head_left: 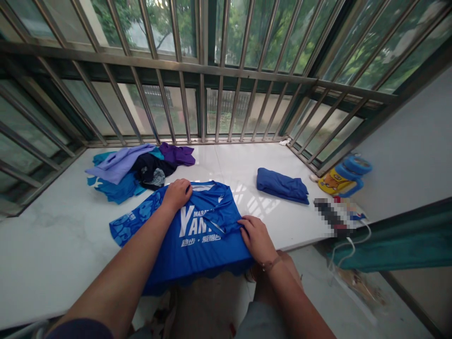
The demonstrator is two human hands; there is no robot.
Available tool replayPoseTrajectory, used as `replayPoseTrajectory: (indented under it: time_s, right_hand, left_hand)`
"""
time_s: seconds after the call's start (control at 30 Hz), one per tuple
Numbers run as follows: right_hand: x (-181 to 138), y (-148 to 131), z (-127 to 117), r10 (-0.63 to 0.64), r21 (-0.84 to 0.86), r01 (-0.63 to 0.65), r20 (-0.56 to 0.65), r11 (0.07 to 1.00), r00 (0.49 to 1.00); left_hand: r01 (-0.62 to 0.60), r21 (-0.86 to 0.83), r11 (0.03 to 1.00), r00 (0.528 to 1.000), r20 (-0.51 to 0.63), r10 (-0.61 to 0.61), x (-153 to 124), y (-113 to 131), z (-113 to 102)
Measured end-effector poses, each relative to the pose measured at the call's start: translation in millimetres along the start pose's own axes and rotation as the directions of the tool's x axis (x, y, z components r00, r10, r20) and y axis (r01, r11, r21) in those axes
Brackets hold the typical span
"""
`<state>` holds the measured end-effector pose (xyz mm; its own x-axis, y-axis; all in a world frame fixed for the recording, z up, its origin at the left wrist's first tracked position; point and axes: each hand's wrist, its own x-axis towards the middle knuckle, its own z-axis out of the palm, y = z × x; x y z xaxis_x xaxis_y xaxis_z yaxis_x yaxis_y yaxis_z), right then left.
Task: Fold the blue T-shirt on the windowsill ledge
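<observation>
Blue printed jersey (208, 238) flat on white marble worktop (52, 245), hem overhanging at 6 o'clock. Right hand (256, 238) grip pinches its sleeve fold; left hand (178, 193) grip at collar, closure unclear. Risk: overhang likely drags slick cloth off.

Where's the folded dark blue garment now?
Head view, centre right: the folded garment lies on the white ledge between the blue printed shirt and the yellow toy.

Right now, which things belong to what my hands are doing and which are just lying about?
In hand: blue printed sports shirt, left hand, right hand.
Lying about: heap of purple and teal clothes, folded blue garment, yellow-and-blue plastic toy.
</observation>
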<state>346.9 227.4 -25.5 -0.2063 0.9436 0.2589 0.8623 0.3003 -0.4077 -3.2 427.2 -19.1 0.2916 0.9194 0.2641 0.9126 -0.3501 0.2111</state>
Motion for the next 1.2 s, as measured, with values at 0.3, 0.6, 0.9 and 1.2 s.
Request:
replayPoseTrajectory:
  time_s: [0.3, 0.6, 0.9, 1.2]
  right_hand:
    - [-3, -3, 5, 0.068, 0.119, -0.055, -0.112, 0.991, 0.991]
    - [-3, -10, 3, 0.054, 0.067, -0.046, -0.129, 0.997, 0.990]
    - [-4, -3, 11, -0.023, 0.033, 0.031, -0.206, 0.999, 0.978]
    - [-3, -6, 9, -0.018, 0.023, 0.022, -0.191, 0.999, 0.981]
  left_hand:
    - [0.008, -0.036, 0.999, 1.000, 0.001, -0.008, -14, 44, -2]
    - [-0.312, -0.215, 0.925, 0.914, 0.197, 0.355, 18, 132, 37]
    - [-0.210, -0.218, 0.953, 0.931, 0.253, 0.263, 45, 114, 44]
    - [-0.019, -0.282, 0.959, 0.978, 0.194, 0.077, 37, 154, 30]
